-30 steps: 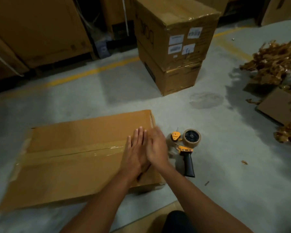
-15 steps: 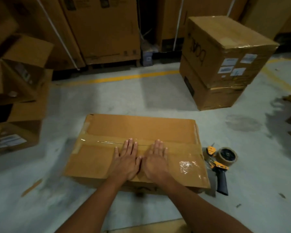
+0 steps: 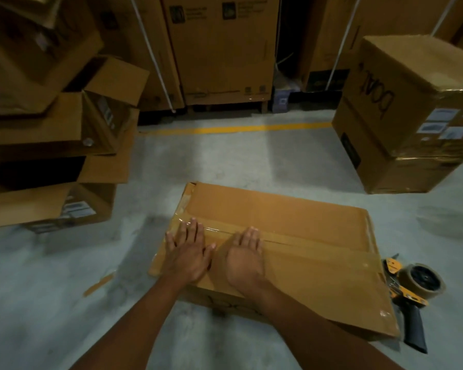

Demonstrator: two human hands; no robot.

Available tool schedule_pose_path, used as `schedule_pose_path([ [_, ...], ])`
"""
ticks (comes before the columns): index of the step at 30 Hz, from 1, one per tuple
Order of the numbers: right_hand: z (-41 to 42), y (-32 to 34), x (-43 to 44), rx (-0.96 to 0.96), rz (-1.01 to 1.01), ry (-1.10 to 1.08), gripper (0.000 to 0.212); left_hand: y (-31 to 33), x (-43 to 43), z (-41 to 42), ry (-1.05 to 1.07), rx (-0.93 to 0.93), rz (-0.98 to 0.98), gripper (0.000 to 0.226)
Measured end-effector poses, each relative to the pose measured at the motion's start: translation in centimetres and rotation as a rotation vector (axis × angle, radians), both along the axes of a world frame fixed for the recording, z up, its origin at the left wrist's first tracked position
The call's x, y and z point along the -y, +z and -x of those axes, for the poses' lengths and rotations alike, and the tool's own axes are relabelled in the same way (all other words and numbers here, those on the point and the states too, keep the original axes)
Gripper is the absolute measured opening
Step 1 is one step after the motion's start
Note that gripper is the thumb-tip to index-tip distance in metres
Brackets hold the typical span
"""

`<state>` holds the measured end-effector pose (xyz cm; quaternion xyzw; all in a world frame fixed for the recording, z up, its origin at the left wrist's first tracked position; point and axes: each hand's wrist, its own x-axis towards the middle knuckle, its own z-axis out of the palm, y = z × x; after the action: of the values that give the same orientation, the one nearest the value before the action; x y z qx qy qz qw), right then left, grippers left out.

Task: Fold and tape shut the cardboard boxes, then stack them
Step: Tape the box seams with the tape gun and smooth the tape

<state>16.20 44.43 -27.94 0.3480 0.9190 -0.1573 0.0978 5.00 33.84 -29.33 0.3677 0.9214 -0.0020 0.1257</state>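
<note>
Pressing taped seam [image 3: 305, 240] at left end of box [image 3: 292, 209] with left hand [image 3: 187, 255], right hand [image 3: 245, 259]; fingers straight, flat. Long axis left-right; rest rightward, nearest right hand.

The left hand [image 3: 189, 253] lies flat, palm down, its fingers straight and spread and its thumb pointing toward the right hand [image 3: 245, 259]. The right hand is also flat and palm down, fingers straight and close together. The hands lie side by side. The bare left forearm [image 3: 134, 316] and right forearm [image 3: 305, 321] reach forward.
</note>
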Motion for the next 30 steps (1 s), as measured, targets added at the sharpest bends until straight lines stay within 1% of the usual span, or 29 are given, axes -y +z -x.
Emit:
schedule_pose_path([
  [3, 2.2, -0.1, 2.3, -0.079, 0.036, 0.282, 0.071, -0.2, 1.8, 2.6, -0.162, -0.041, -0.008, 0.082],
  [5, 3.0, -0.6, 2.7, -0.122, 0.031, 0.45, 0.072, -0.4, 3.1, 4.0, -0.228, -0.055, -0.028, 0.072],
  [6, 3.1, -0.9, 2.5, -0.144, 0.026, 0.484, 0.075, -0.6, 3.5, 4.4, -0.212, -0.056, -0.037, 0.066],
  [8, 2.6, -1.5, 1.6, -0.157, -0.004, 0.455, 0.076, -0.8, 3.2, 4.5, -0.106, -0.047, -0.055, 0.065],
  [9, 2.1, -1.7, 1.1, -0.142, -0.026, 0.394, 0.076, -0.7, 2.9, 4.3, -0.038, -0.029, -0.067, 0.068],
  [11, 1.2, -1.9, 0.3, -0.102, -0.057, 0.205, 0.076, -0.6, 2.4, 3.8, 0.063, 0.011, -0.084, 0.074],
  [13, 0.8, -1.6, 0.0, -0.085, -0.052, 0.095, 0.072, -0.4, 2.3, 3.6, 0.095, 0.032, -0.094, 0.076],
  [15, 0.2, -1.3, 0.0, -0.085, -0.045, 0.098, 0.071, -0.2, 2.3, 3.4, 0.093, 0.026, -0.106, 0.076],
  [18, -1.6, -1.0, 0.2, -0.057, -0.058, 0.085, 0.082, 0.3, 2.4, 2.6, 0.095, 0.001, -0.129, 0.075],
  [21, -3.8, -0.9, 1.0, -0.011, -0.044, 0.027, 0.073, 0.5, 3.1, 1.1, 0.158, 0.004, -0.111, 0.076],
  [24, -5.2, -0.3, 2.9, 0.034, -0.013, -0.027, 0.072, 0.9, 3.9, -1.7, 0.205, 0.0, -0.081, 0.076],
  [28, -7.6, -0.2, 4.7, 0.006, -0.049, 0.024, 0.076, 1.7, 5.0, -5.0, 0.281, 0.019, -0.059, 0.072],
  [30, -8.4, -0.3, 4.2, -0.01, -0.073, 0.098, 0.084, 1.6, 5.8, -5.9, 0.343, 0.045, -0.066, 0.07],
])
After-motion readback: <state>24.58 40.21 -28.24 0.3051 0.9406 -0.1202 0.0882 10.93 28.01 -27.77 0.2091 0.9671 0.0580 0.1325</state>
